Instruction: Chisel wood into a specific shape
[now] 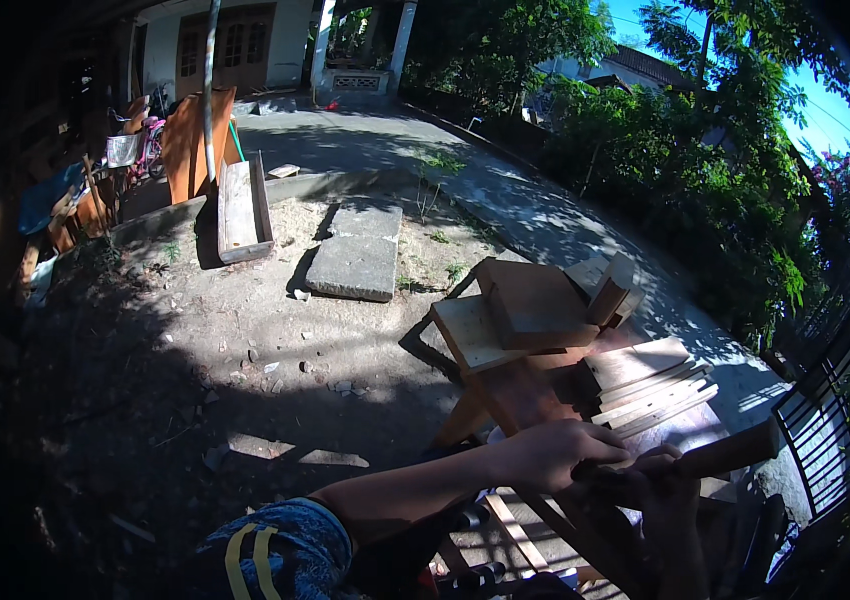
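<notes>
My left hand (550, 455) reaches in from the lower left, its fingers curled over the near end of a brown wooden bar (735, 450). In shadow just to its right, my right hand (663, 495) grips the same bar, which sticks out to the right. Both hands are over the near end of a reddish wooden workbench (515, 395). A stack of thin pale slats (655, 395) lies right behind the hands. Thick wooden blocks (535, 305) and a flat board (470, 335) sit at the bench's far end.
A grey concrete slab (357, 255) and a long wooden trough (242, 210) lie on the dirt yard beyond. Orange boards (190, 140) and a pink bicycle (150, 135) stand at the far left. A dark metal fence (830, 430) runs along the right, by bushes.
</notes>
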A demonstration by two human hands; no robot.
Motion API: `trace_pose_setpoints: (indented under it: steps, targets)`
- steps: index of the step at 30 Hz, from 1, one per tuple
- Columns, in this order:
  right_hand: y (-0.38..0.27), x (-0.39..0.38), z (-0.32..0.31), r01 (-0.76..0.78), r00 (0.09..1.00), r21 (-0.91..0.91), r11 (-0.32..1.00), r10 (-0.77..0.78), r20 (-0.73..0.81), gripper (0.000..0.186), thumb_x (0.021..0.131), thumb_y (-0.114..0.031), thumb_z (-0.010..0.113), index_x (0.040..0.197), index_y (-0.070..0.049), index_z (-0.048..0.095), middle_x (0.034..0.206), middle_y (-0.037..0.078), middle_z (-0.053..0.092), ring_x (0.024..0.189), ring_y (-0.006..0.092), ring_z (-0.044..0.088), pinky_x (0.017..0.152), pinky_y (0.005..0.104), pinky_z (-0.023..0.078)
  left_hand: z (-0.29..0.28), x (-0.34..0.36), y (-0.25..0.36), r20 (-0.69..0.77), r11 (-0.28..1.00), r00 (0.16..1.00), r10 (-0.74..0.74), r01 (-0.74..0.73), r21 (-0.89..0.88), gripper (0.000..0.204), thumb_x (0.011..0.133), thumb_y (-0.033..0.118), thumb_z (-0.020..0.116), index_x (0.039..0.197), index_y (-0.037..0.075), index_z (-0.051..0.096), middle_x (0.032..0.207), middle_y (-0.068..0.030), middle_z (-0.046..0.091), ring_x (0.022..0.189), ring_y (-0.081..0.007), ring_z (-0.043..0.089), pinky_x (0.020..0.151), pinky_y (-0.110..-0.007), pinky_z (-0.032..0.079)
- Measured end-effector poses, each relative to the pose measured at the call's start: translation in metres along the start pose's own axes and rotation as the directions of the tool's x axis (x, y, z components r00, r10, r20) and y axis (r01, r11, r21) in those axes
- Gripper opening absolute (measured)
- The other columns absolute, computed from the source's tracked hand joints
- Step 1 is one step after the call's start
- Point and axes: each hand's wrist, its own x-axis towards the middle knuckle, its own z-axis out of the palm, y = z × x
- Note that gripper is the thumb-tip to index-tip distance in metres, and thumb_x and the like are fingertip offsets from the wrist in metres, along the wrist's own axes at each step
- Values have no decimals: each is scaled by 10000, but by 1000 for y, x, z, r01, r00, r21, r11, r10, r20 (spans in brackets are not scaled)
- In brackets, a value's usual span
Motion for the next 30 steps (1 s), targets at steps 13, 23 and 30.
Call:
trace_pose_setpoints:
  steps: [13, 23, 30]
  targets:
    - [-17, -3, 2, 497, 849, -520, 695, -515, 122, 173, 856, -71, 781, 1024, -69, 737, 957, 107, 717, 858, 338, 701, 784, 424, 555, -5, 0, 2, 53, 992, 990, -129, 130, -8, 538, 849, 72, 759, 1379, 17, 687, 1540, -166, 555, 1343, -364, 618, 1103, -428, 534]
    - [-18, -5, 12, 351, 869, -580, 735, -486, -89, 228, 820, -118, 808, 1017, -82, 698, 924, 111, 711, 842, 310, 713, 859, 431, 538, -3, 3, 9, -12, 984, 988, -154, 154, 87, 671, 844, 172, 869, 1445, 28, 607, 1322, -174, 675, 1197, -336, 687, 1000, -424, 557]
    - [-20, -2, -6, 289, 945, -340, 895, -324, -51, 304, 932, 32, 763, 1214, -42, 676, 1068, 127, 746, 904, 224, 786, 801, 336, 641, 0, 4, 12, -87, 964, 985, -148, 163, 210, 604, 808, 323, 910, 1307, 39, 723, 1092, -172, 755, 1070, -350, 722, 950, -449, 555]
